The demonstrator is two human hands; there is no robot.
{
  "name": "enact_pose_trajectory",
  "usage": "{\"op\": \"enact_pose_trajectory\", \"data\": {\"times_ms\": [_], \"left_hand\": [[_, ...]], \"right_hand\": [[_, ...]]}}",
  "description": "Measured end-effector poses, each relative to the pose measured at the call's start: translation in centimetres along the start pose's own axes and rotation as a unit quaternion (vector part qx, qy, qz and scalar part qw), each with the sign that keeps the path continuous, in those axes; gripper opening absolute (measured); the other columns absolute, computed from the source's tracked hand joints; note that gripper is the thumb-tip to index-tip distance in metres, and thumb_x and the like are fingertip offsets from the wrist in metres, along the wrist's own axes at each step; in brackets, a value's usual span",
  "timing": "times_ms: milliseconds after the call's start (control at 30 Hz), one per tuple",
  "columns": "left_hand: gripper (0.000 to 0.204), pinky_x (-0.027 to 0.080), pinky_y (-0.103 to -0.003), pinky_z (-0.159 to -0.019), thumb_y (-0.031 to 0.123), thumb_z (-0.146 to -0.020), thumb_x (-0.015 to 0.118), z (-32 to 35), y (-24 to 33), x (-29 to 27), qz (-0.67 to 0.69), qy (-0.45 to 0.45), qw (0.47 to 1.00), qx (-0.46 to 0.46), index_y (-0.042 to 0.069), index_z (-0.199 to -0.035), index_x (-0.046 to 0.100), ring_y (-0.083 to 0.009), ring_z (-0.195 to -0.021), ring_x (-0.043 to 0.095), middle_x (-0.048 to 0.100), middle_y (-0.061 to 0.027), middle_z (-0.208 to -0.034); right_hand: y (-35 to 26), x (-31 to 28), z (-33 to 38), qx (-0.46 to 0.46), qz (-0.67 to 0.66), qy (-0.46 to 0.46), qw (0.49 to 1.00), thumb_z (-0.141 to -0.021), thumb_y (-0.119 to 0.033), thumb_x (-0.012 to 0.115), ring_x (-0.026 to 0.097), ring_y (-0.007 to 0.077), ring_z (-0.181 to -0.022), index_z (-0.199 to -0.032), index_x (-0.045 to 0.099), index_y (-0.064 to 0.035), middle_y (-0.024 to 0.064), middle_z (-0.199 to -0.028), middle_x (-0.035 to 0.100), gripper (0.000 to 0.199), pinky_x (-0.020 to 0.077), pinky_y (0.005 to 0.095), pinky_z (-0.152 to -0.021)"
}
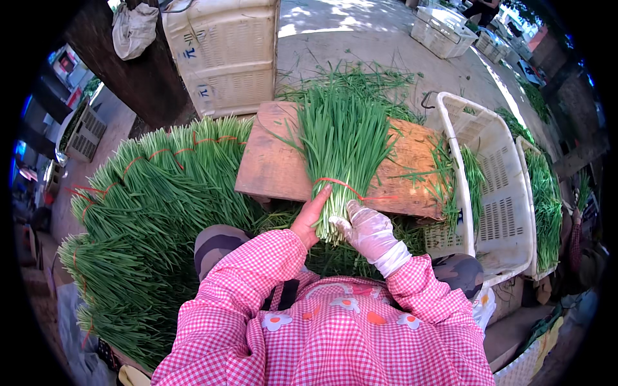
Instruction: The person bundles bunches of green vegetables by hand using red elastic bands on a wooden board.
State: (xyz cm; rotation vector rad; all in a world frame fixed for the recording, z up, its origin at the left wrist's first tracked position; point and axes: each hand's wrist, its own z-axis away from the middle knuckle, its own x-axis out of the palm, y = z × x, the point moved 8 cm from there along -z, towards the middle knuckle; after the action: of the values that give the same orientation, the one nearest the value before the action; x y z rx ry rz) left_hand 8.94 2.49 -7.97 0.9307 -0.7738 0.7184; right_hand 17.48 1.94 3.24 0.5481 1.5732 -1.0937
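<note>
I can't see my left hand's (pixel 311 217) fingertips behind the chive bundle (pixel 341 148); the far crate (pixel 225 51) is cut off at the top.

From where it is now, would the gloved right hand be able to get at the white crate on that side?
Probably yes. The right hand grips the base of the chive bundle on the wooden board, and the white crate stands just beside the board with nothing between. It would have to release the bundle first.

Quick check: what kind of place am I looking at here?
Probably an outdoor vegetable packing yard. Tied bundles of green chives are piled on the ground, white plastic crates stand around, and both hands grip a bunch on a wooden board.
</note>
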Motion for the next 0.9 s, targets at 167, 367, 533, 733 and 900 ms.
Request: {"op": "enact_pose_trajectory", "data": {"times_ms": [167, 367, 533, 733, 900], "left_hand": [[0.053, 0.05, -0.039, -0.087, 0.048, -0.091, 0.048, 1.3, 0.0, 2.0, 0.038, 0.0, 0.998, -0.046, 0.007, -0.124, 0.049, -0.0215, -0.098, 0.062, 0.062, -0.0096, -0.113], [0.063, 0.048, -0.036, -0.092, 0.048, -0.089, 0.054, 1.2, 1.9, 2.7, -0.177, -0.063, 0.981, -0.048, 0.006, -0.133, 0.039, -0.0183, -0.106, 0.058, 0.056, -0.0089, -0.122], [0.056, 0.052, -0.034, -0.084, 0.033, -0.088, 0.062, 0.4, 2.8, 1.0, -0.226, 0.026, 0.974, -0.011, 0.004, -0.13, 0.039, -0.0181, -0.1, 0.06, 0.058, -0.0113, -0.115], [0.044, 0.056, -0.036, -0.076, 0.024, -0.086, 0.064, 1.6, 1.3, 0.9, -0.117, 0.016, 0.988, -0.096, 0.003, -0.121, 0.049, -0.02, -0.091, 0.065, 0.063, -0.013, -0.105], [0.053, 0.051, -0.04, -0.089, 0.03, -0.083, 0.065, 4.8, 0.0, -0.1, -0.055, -0.023, 0.99, -0.126, 0.003, -0.125, 0.048, -0.0226, -0.099, 0.062, 0.061, -0.0127, -0.113]], "right_hand": [[2.0, 1.1, 1.0, -0.016, -0.074, 0.008, 0.997, -0.087, -0.042, 0.055, 0.06, 0.0394, -0.082, -0.101, 0.056, 0.0008, 0.0225, -0.087, 0.062, 0.045, 0.0472, 0.0451, -0.071], [4.9, 2.4, 2.5, 0.03, -0.211, -0.023, 0.977, -0.087, -0.043, 0.057, 0.059, 0.0376, -0.086, -0.105, 0.055, -0.0015, 0.0199, -0.086, 0.061, 0.045, 0.0461, 0.0424, -0.076], [7.5, 2.8, 2.5, 0.024, -0.354, -0.063, 0.933, -0.089, -0.038, 0.056, 0.057, 0.0315, -0.074, -0.108, 0.055, -0.0033, 0.0144, -0.081, 0.057, 0.039, 0.045, 0.0393, -0.068], [10.9, 4.7, 3.3, 0.217, -0.431, -0.207, 0.851, -0.091, -0.048, 0.047, 0.059, 0.0179, -0.078, -0.118, 0.053, -0.0056, 0.0076, -0.089, 0.06, 0.051, 0.0467, 0.0322, -0.068], [7.2, 5.1, 2.7, 0.202, -0.718, -0.249, 0.617, -0.085, -0.061, 0.049, 0.059, 0.0215, -0.102, -0.128, 0.046, -0.0089, 0.0078, -0.115, 0.058, 0.068, 0.046, 0.0386, -0.088]]}}
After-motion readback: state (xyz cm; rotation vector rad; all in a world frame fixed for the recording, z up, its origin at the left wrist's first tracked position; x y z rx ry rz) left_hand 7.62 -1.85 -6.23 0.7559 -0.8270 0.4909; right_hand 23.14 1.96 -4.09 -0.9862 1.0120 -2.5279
